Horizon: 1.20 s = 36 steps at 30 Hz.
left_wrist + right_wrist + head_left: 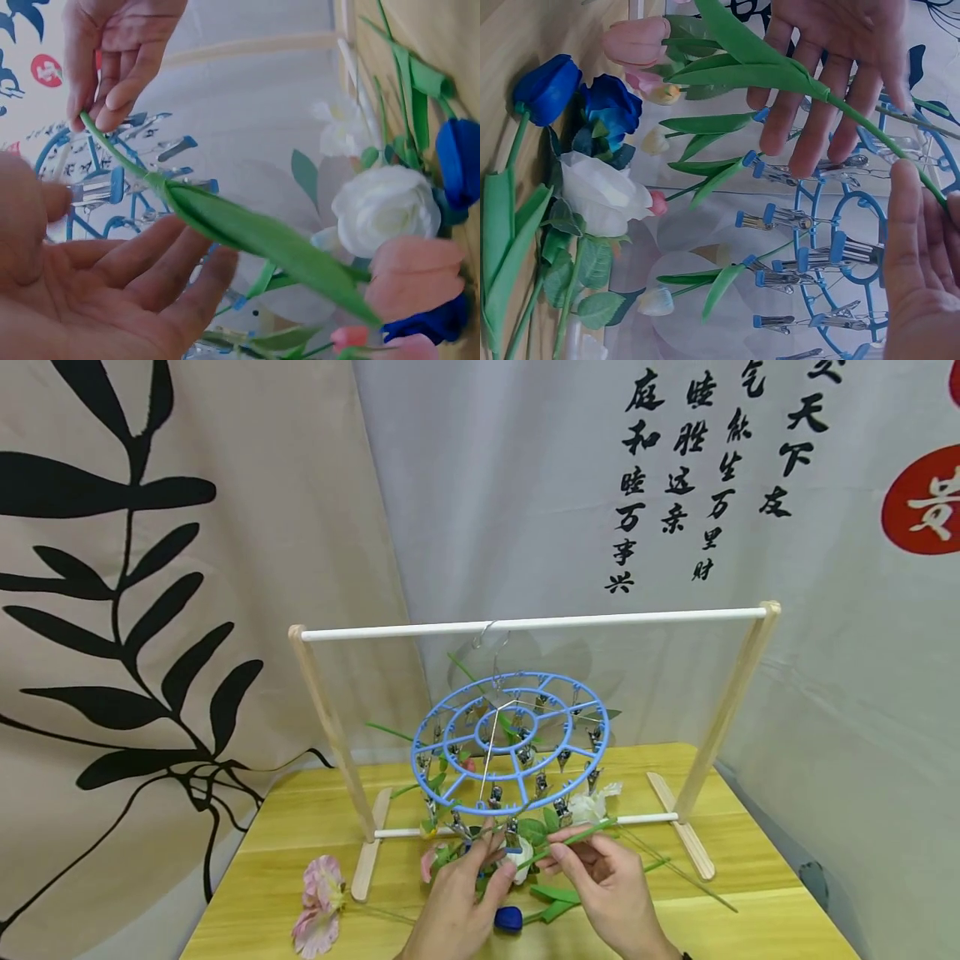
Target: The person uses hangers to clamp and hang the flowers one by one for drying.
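My right hand [611, 881] pinches the green stem of a pale pink tulip [637, 41] between thumb and fingers. The tulip's long leaf [255, 232] slants past the fingers of my left hand [127, 292], whose fingers are extended and spread. My left thumb is right at a metal clip [101, 187] with blue tips. The clip is one of several below a round blue hanging rack [510, 743]. In the right wrist view, small tulips, including a white one [656, 301], hang head down from the clips. My left hand hides part of the flowers in the head view.
A stand with a white top bar [637, 620] carries the rack over the wooden table [277, 852]. A blue tulip [508, 919], a white rose [386, 210] and a blue rose [611, 109] lie below. Pink-purple flowers [322, 893] lie at the left; a printed curtain [525, 460] hangs behind.
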Motion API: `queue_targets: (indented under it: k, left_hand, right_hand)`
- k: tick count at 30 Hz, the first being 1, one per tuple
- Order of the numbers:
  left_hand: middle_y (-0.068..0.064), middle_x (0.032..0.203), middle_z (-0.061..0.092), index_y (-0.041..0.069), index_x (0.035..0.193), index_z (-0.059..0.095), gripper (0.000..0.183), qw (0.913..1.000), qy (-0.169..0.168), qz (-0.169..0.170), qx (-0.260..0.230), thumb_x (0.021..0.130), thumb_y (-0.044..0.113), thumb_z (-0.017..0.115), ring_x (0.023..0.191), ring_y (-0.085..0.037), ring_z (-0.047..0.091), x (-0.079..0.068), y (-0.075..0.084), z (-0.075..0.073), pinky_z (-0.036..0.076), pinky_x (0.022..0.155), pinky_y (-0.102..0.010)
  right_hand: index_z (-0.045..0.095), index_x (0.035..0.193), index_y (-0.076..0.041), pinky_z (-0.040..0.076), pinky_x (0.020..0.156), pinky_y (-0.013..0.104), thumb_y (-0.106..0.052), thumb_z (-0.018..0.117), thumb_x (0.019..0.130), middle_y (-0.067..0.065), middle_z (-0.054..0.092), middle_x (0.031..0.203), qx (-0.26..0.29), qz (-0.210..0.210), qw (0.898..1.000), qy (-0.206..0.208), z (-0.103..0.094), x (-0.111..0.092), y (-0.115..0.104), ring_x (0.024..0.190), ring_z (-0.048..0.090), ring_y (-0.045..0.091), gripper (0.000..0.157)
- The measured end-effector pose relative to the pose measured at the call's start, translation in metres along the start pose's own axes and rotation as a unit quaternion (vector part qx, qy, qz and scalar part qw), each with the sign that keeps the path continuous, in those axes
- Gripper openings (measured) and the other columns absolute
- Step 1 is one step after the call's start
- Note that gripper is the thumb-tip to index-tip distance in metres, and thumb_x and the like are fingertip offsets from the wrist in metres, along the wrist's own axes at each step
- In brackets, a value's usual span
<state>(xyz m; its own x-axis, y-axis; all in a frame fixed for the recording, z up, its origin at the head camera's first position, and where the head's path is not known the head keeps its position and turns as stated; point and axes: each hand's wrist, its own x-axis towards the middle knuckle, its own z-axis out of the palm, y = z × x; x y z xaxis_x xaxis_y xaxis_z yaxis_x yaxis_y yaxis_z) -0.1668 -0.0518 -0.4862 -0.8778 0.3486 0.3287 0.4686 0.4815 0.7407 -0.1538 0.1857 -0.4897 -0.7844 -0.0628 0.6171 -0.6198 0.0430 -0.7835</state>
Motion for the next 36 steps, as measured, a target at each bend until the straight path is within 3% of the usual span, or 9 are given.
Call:
queue_targets:
  k: [3, 6, 9, 13, 18, 19, 23, 28, 36]
  left_hand:
    - [-0.011, 0.156, 0.078, -0.001, 0.168, 0.058, 0.051, 0.9992, 0.037, 0.011, -0.010, 0.128, 0.029, 0.049, 0.137, -0.030, 0.080, -0.003, 0.001, 0.003, 0.067, 0.114, -0.047]
    - [-0.007, 0.150, 0.082, 0.007, 0.168, 0.061, 0.046, 0.9978, 0.061, 0.011, -0.022, 0.129, 0.025, 0.044, 0.135, -0.027, 0.080, -0.005, 0.001, 0.005, 0.065, 0.116, -0.048]
    - [-0.005, 0.153, 0.080, 0.012, 0.170, 0.059, 0.047, 0.9973, 0.058, 0.001, -0.045, 0.130, 0.027, 0.041, 0.141, -0.029, 0.077, -0.005, 0.002, 0.004, 0.063, 0.120, -0.049]
    - [-0.005, 0.160, 0.076, 0.008, 0.173, 0.054, 0.049, 0.9942, 0.034, -0.011, -0.102, 0.129, 0.028, 0.043, 0.151, -0.034, 0.070, -0.002, 0.005, 0.000, 0.057, 0.128, -0.047]
    - [-0.003, 0.162, 0.074, 0.002, 0.176, 0.045, 0.056, 0.9843, 0.003, -0.033, -0.173, 0.129, 0.033, 0.044, 0.152, -0.031, 0.070, 0.002, 0.010, -0.005, 0.053, 0.130, -0.030]
    - [-0.003, 0.161, 0.075, 0.002, 0.175, 0.045, 0.056, 0.9815, 0.002, -0.039, -0.187, 0.129, 0.033, 0.044, 0.150, -0.030, 0.072, 0.003, 0.010, -0.005, 0.048, 0.129, -0.021]
    - [-0.007, 0.151, 0.081, 0.005, 0.166, 0.057, 0.046, 0.9742, 0.020, -0.055, -0.218, 0.128, 0.029, 0.047, 0.135, -0.028, 0.081, 0.007, 0.010, -0.005, 0.051, 0.119, -0.017]
    - [-0.017, 0.142, 0.084, 0.004, 0.154, 0.064, 0.038, 0.9693, 0.031, -0.051, -0.239, 0.129, 0.022, 0.041, 0.122, -0.029, 0.086, 0.010, 0.009, -0.005, 0.066, 0.105, -0.029]
    - [-0.030, 0.133, 0.080, -0.008, 0.151, 0.062, 0.042, 0.9623, -0.006, -0.028, -0.271, 0.130, 0.022, 0.040, 0.119, -0.027, 0.084, 0.014, 0.010, -0.014, 0.068, 0.107, -0.030]
  right_hand:
    - [0.076, 0.126, 0.003, 0.073, 0.077, 0.033, 0.018, 0.066, 0.109, 0.018, 0.084, 0.105, -0.008, -0.003, 1.000, 0.000, 0.000, 0.002, -0.003, 0.090, 0.086, 0.015, 0.025]
    - [0.075, 0.128, 0.004, 0.073, 0.078, 0.032, 0.019, 0.065, 0.109, 0.011, 0.085, 0.109, -0.005, -0.014, 1.000, -0.001, -0.001, 0.003, -0.006, 0.091, 0.086, 0.012, 0.026]
    - [0.075, 0.129, 0.006, 0.073, 0.079, 0.033, 0.019, 0.065, 0.109, 0.003, 0.085, 0.114, -0.001, -0.017, 1.000, -0.001, -0.001, 0.005, -0.008, 0.092, 0.087, 0.012, 0.026]
    - [0.076, 0.129, 0.004, 0.074, 0.078, 0.038, 0.017, 0.067, 0.109, 0.010, 0.085, 0.114, -0.009, -0.011, 1.000, 0.000, 0.000, 0.007, -0.011, 0.092, 0.087, 0.012, 0.026]
    - [0.078, 0.130, 0.001, 0.074, 0.077, 0.040, 0.015, 0.070, 0.109, 0.013, 0.084, 0.117, -0.026, -0.011, 1.000, -0.004, 0.001, 0.010, -0.013, 0.090, 0.087, 0.013, 0.026]
    - [0.078, 0.129, 0.001, 0.074, 0.077, 0.041, 0.015, 0.070, 0.109, 0.010, 0.084, 0.118, -0.029, -0.010, 1.000, -0.004, 0.001, 0.010, -0.014, 0.090, 0.087, 0.013, 0.026]
    - [0.079, 0.126, 0.001, 0.074, 0.076, 0.040, 0.013, 0.072, 0.108, 0.005, 0.085, 0.123, -0.039, -0.010, 0.999, -0.008, 0.003, 0.011, -0.015, 0.091, 0.086, 0.011, 0.024]
    - [0.079, 0.123, 0.002, 0.074, 0.077, 0.036, 0.013, 0.072, 0.108, 0.018, 0.084, 0.124, -0.040, -0.022, 0.999, -0.019, 0.006, 0.013, -0.014, 0.092, 0.086, 0.010, 0.020]
    - [0.079, 0.124, 0.001, 0.074, 0.076, 0.038, 0.013, 0.072, 0.109, 0.027, 0.084, 0.125, -0.036, -0.031, 0.999, -0.025, 0.008, 0.015, -0.013, 0.092, 0.088, 0.017, 0.021]
